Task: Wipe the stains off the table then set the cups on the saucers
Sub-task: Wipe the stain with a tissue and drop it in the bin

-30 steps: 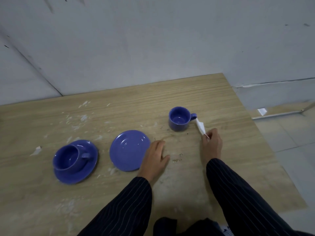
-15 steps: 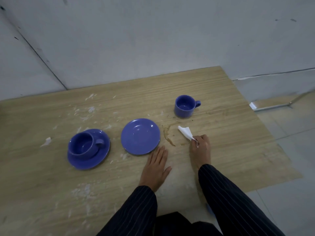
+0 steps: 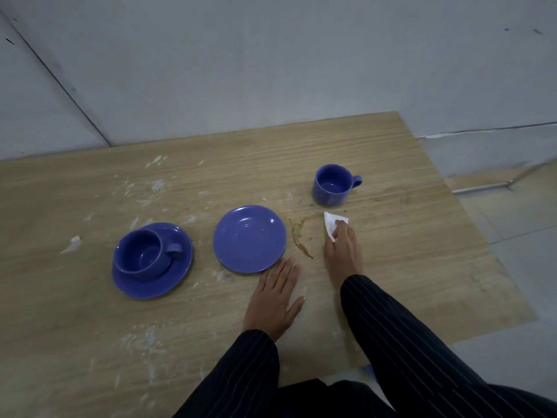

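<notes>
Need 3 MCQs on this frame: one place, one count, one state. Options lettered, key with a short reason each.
1. Where is the brown stain?
A. between the empty saucer and the right hand
B. left of the cup on a saucer
C. inside a cup

2. How many cups stand on saucers?
A. none
B. one
C. two

3. What is the left hand doing?
A. lifting a cup
B. holding the tissue
C. lying flat on the table

Key: 1 A, the stain curves between them. 2 B, the lone cup stands on bare table. 3 C, palm down, fingers spread.

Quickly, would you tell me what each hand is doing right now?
Left hand: open, flat on the table, holding nothing.
Right hand: closed on a white tissue, pressed to the table.
</notes>
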